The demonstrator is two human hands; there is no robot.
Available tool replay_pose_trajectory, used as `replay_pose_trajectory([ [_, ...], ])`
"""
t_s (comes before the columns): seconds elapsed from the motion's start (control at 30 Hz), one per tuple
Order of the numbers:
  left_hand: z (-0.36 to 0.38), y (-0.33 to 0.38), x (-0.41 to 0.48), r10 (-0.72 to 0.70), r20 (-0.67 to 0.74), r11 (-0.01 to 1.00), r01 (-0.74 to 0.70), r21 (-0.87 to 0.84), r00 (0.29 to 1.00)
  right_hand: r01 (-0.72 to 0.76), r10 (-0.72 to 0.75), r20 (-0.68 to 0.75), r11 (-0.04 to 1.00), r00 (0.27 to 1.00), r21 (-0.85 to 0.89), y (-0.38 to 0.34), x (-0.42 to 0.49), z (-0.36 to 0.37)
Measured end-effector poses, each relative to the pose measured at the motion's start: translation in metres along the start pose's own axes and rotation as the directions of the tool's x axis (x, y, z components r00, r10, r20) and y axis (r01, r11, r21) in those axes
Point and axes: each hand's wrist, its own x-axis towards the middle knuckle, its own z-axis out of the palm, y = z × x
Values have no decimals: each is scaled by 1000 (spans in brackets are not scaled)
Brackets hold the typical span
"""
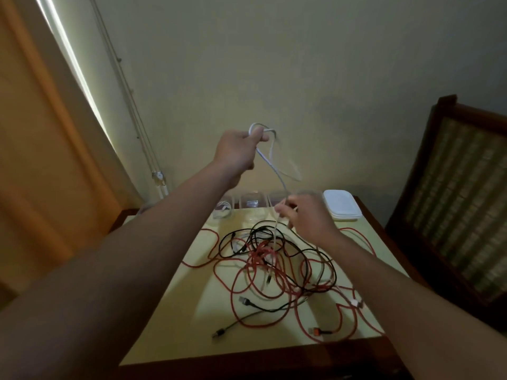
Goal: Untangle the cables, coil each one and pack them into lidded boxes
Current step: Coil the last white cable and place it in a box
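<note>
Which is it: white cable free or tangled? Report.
Tangled. The left hand holds the white cable looped high, the right hand pinches it lower, and below that it runs into the red and black cable pile.

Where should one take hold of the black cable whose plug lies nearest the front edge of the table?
Probably at its plug, pinched from above on the near side: it lies alone on bare table, outside the tangle, so little else should lift with it.

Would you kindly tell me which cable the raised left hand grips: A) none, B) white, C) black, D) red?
B: the left hand grips a white cable that runs down to the right hand, while the red cables and black cables lie on the table.
</note>
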Motion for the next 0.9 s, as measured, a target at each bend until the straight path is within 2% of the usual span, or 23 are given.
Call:
replay_pose_trajectory([
  [0.17,-12,9,-11,17,11,1000,-17,16,1000,-6,48,-291,990,956,142,-15,14,-39],
  [0.23,-10,6,-16,-57,41,998,55,43,998,23,-8,-235,998,972,60,-16,20,-48],
  [0.3,-9,-4,-20,-133,59,990,131,47,989,42,-56,-91,989,994,-144,-13,22,-50],
  [0.37,-7,-16,-23,-185,57,983,185,7,981,20,-47,-108,971,993,-238,-9,23,-52],
  [0.47,-7,-24,-33,-217,79,976,215,29,973,23,-63,-162,971,985,-240,-2,17,-55],
  [0.6,-6,-37,-51,-95,148,965,55,258,984,-56,40,-183,995,982,-80,2,10,-55],
  [0.73,10,-67,-69,-35,260,859,-104,501,965,-111,109,-138,994,984,-10,0,4,-56],
  [0.83,26,-93,-80,16,349,778,-231,585,937,-173,205,-121,956,971,235,-1,0,-58],
  [0.9,36,-108,-89,18,412,772,-274,573,911,-227,280,-85,894,956,387,-1,-3,-59],
])
